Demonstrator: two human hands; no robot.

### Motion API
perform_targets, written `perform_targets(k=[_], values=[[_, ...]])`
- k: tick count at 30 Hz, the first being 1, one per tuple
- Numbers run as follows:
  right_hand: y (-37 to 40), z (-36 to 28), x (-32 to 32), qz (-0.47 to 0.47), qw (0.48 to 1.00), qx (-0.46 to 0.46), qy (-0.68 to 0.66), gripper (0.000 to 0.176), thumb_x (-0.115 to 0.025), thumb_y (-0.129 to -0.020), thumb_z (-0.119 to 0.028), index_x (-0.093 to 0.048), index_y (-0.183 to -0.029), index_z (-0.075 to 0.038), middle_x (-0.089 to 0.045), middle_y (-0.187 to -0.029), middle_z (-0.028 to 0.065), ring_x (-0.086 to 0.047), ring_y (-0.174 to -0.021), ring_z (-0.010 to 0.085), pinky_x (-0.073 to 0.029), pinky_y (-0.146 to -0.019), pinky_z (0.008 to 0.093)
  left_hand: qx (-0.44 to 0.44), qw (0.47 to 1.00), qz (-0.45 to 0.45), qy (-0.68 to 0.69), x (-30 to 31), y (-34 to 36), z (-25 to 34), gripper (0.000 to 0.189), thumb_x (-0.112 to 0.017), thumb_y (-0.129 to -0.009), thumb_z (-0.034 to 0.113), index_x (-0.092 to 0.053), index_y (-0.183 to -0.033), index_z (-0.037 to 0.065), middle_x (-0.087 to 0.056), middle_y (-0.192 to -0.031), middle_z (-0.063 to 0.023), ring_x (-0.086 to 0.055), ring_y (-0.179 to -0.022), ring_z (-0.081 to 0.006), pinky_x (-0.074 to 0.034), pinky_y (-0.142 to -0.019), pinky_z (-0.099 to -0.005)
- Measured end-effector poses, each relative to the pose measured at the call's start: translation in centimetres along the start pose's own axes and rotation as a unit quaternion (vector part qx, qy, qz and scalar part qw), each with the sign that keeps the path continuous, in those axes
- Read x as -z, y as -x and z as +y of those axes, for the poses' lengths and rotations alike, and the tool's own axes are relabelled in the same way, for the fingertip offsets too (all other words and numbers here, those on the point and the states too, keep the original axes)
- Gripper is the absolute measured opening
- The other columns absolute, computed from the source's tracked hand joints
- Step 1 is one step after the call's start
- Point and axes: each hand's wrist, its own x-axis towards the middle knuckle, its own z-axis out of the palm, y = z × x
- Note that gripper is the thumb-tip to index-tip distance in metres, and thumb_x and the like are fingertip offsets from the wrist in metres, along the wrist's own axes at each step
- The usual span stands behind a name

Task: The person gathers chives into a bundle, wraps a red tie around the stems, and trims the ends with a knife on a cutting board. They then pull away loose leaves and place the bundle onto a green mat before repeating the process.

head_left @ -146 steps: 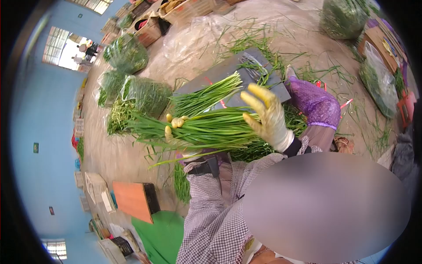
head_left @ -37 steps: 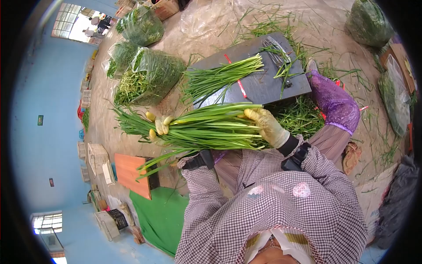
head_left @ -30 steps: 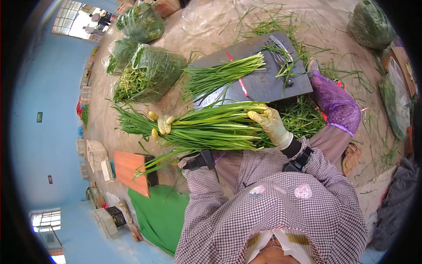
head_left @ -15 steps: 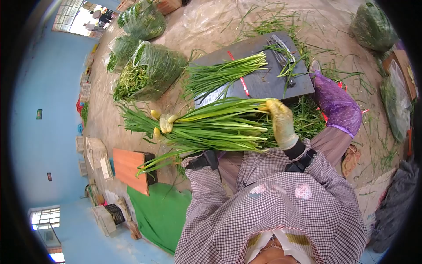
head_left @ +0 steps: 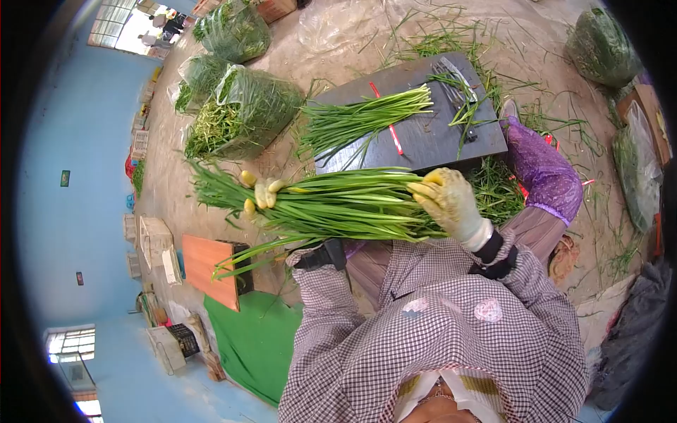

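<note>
A long bunch of garlic chives (head_left: 345, 204) lies across my lap, held level in front of me. My left hand (head_left: 262, 194), in a yellowed glove, is wrapped round the leafy part; its fingers show over the top and the palm is hidden beneath. At the pale stem ends, my right hand (head_left: 451, 204), gloved too, has its fingers closed over the upper stalks. Beyond them, a smaller bundle of chives (head_left: 374, 116) rests on a dark board (head_left: 423, 144), over a red strip (head_left: 396, 139).
A blade-like metal tool (head_left: 458, 77) lies on the board's right side among loose leaves. Bags of greens (head_left: 264, 106) stand at upper left, another bag (head_left: 603, 49) at upper right. An orange-brown board (head_left: 209, 271) and a green cloth (head_left: 250, 345) are at lower left. Chive scraps litter the floor.
My right hand has turned and reaches further left over the stem ends, its fingers now pointing left. The upper stalks sit lower and closer together. My left hand keeps its hold.
</note>
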Motion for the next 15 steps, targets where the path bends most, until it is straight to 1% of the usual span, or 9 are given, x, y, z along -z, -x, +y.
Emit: perform_targets(k=[1, 3, 4, 7, 8, 11, 12, 14, 15], values=[[-0.7, -0.7, -0.9, 0.015, 0.999, 0.016, 0.043, 0.025, -0.071, -0.089, -0.027, -0.073, -0.112, -0.016, -0.063, -0.098, 0.0038, -0.060, -0.095, 0.0249, -0.047, -0.085, 0.0397, 0.008, 1.000, 0.015, 0.005, -0.9, -0.3, -1.1, 0.055, -0.041, -0.106, 0.028, -0.036, -0.154, 0.002, -0.052, -0.091, -0.0010, -0.054, -0.103, -0.0189, -0.042, -0.111, -0.0578], [-1.8, -0.9, -2.7, 0.048, 0.998, 0.010, 0.042, 0.027, -0.071, -0.088, -0.029, -0.071, -0.112, -0.017, -0.062, -0.099, 0.0033, -0.060, -0.095, 0.0254, -0.046, -0.084, 0.0404, 0.018, 0.999, 0.046, 0.016, -2.7, -0.9, -2.6, 0.054, -0.042, -0.105, 0.023, -0.037, -0.154, 0.000, -0.047, -0.084, 0.0000, -0.053, -0.091, -0.0159, -0.042, -0.112, -0.0561], [-2.3, -0.9, -3.3, 0.064, 0.997, 0.008, 0.041, 0.028, -0.071, -0.088, -0.029, -0.070, -0.113, -0.017, -0.062, -0.099, 0.0030, -0.060, -0.094, 0.0256, -0.046, -0.084, 0.0407, 0.020, 0.998, 0.065, -0.006, -2.5, -0.8, -2.5, 0.053, -0.045, -0.104, 0.023, -0.040, -0.152, 0.001, -0.047, -0.083, 0.0007, -0.053, -0.089, -0.0156, -0.043, -0.111, -0.0553], [-3.5, -1.2, -3.9, 0.087, 0.996, 0.003, 0.015, 0.028, -0.071, -0.088, -0.031, -0.069, -0.111, -0.015, -0.061, -0.098, 0.0034, -0.060, -0.095, 0.0268, -0.046, -0.084, 0.0412, 0.019, 0.998, 0.052, 0.010, -2.3, -0.6, -3.3, 0.052, -0.044, -0.107, 0.028, -0.038, -0.154, 0.005, -0.052, -0.088, 0.0009, -0.058, -0.099, -0.0187, -0.041, -0.110, -0.0587], [-3.7, -1.3, -4.0, 0.101, 0.995, -0.015, -0.020, 0.030, -0.072, -0.088, -0.033, -0.068, -0.110, -0.014, -0.062, -0.097, 0.0047, -0.060, -0.094, 0.0282, -0.046, -0.082, 0.0413, 0.025, 0.997, 0.068, -0.012, -2.5, -0.5, -3.3, 0.052, -0.046, -0.107, 0.026, -0.040, -0.153, 0.005, -0.050, -0.086, 0.0013, -0.058, -0.096, -0.0172, -0.041, -0.111, -0.0574], [-3.9, -0.6, -4.6, 0.089, 0.989, -0.061, -0.102, 0.029, -0.074, -0.087, -0.033, -0.066, -0.107, -0.013, -0.062, -0.097, 0.0060, -0.060, -0.092, 0.0301, -0.046, -0.083, 0.0425, 0.003, 0.995, 0.093, -0.018, -2.3, -0.3, -3.4, 0.052, -0.047, -0.106, 0.024, -0.040, -0.152, 0.003, -0.049, -0.085, 0.0013, -0.057, -0.090, -0.0156, -0.041, -0.113, -0.0545], [-4.2, -0.5, -4.7, 0.100, 0.988, -0.055, -0.106, 0.029, -0.075, -0.087, -0.034, -0.065, -0.103, -0.012, -0.062, -0.096, 0.0068, -0.061, -0.089, 0.0307, -0.047, -0.079, 0.0429, 0.000, 0.995, 0.102, -0.014, -2.5, -0.5, -3.7, 0.051, -0.048, -0.105, 0.024, -0.043, -0.151, 0.002, -0.049, -0.083, 0.0014, -0.056, -0.087, -0.0143, -0.043, -0.110, -0.0497], [-4.7, -0.3, -4.9, 0.087, 0.992, -0.056, -0.074, 0.030, -0.075, -0.086, -0.034, -0.064, -0.103, -0.011, -0.061, -0.094, 0.0071, -0.061, -0.087, 0.0305, -0.048, -0.076, 0.0424, -0.006, 0.993, 0.118, -0.006, -2.9, -0.9, -4.3, 0.050, -0.050, -0.102, 0.022, -0.047, -0.147, 0.001, -0.050, -0.079, 0.0015, -0.053, -0.079, -0.0116, -0.048, -0.105, -0.0401], [-4.8, -0.3, -5.0, 0.081, 0.993, -0.057, -0.058, 0.031, -0.075, -0.086, -0.034, -0.064, -0.103, -0.011, -0.061, -0.094, 0.0073, -0.062, -0.086, 0.0304, -0.048, -0.075, 0.0422, -0.003, 0.992, 0.129, -0.008, -3.3, -1.0, -4.7, 0.050, -0.050, -0.102, 0.022, -0.047, -0.147, 0.001, -0.050, -0.079, 0.0014, -0.054, -0.079, -0.0117, -0.048, -0.105, -0.0400]])
